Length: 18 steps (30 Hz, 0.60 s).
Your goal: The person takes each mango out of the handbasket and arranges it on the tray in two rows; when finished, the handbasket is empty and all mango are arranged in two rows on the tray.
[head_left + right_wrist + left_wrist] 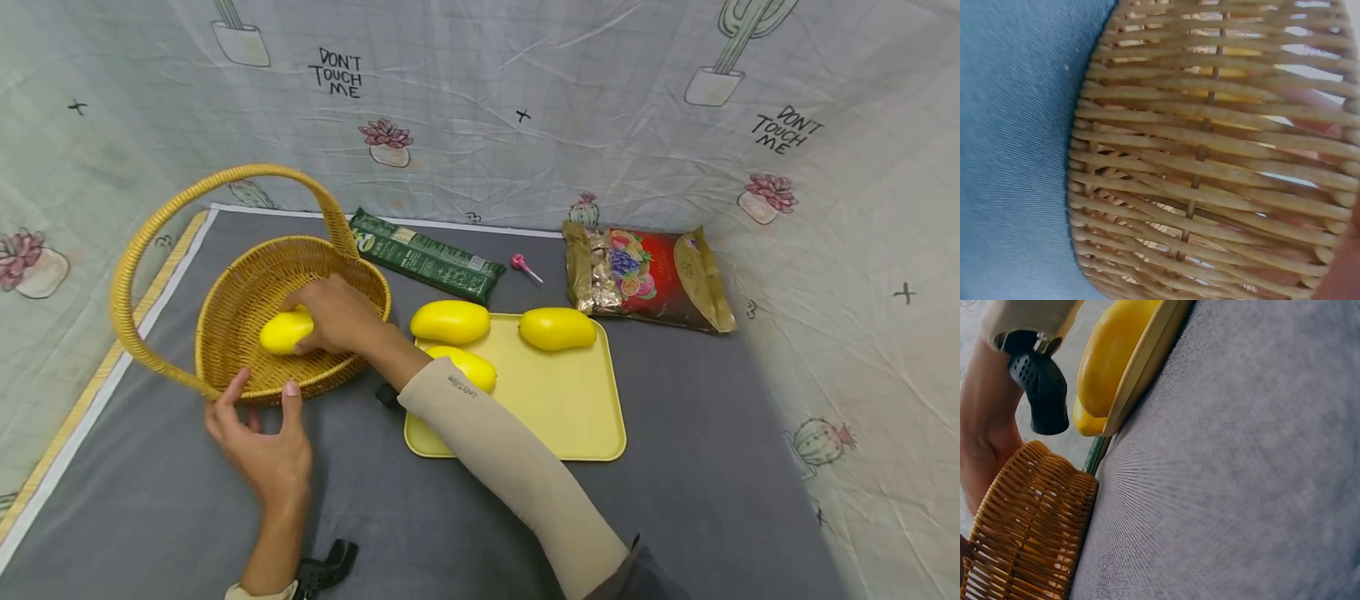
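Note:
A yellow mango [281,334] is in the wicker basket [232,287], with my right hand [339,315] gripping it from above and from the right. The fingers and thumb curl round its right end. My left hand [262,446] holds the basket's near rim, index finger at the rim by the handle's base and thumb against the near side. In the left wrist view the basket's woven wall [1035,519] shows, with a fingertip at its rim. The right wrist view is filled by the basket weave [1210,156]; some yellow shows through it.
A yellow tray [555,408] bears three more mangoes [557,328], partly under my right sleeve. Behind lie a green packet [427,254], a pink lollipop [519,262] and a red and gold candy bag [652,277]. The basket's tall handle [127,275] arches up at left.

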Each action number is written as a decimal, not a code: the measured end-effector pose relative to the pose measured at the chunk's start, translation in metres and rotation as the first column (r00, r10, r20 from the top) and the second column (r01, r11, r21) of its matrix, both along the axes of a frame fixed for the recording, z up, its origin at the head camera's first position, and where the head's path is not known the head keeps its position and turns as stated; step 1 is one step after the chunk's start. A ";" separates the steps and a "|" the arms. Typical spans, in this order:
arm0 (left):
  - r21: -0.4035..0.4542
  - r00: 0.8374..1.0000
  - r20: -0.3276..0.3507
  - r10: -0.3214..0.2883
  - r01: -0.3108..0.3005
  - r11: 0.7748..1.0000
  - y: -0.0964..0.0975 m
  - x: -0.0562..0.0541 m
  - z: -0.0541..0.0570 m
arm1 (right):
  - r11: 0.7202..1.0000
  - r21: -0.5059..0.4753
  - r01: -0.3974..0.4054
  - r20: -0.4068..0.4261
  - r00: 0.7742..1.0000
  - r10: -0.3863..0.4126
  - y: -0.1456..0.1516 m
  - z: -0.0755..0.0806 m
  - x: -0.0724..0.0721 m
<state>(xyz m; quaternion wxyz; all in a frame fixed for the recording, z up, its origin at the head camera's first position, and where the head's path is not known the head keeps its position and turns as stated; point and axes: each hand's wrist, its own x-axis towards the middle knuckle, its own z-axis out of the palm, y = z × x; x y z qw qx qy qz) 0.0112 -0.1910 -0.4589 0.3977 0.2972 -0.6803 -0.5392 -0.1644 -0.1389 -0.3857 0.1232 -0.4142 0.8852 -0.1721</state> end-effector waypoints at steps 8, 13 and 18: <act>-0.004 1.000 0.004 -0.008 0.008 1.000 0.001 0.000 0.000 | 0.993 -0.104 0.053 -0.065 0.996 -0.060 0.019 0.009 0.012; 0.005 1.000 -0.004 -0.003 0.003 1.000 -0.001 -0.001 -0.001 | 0.981 -0.159 0.113 -0.096 0.987 -0.130 0.036 0.020 0.024; 0.011 1.000 -0.004 0.004 -0.004 1.000 -0.002 -0.001 -0.003 | 0.960 -0.245 0.136 -0.134 0.976 -0.172 0.055 0.031 0.035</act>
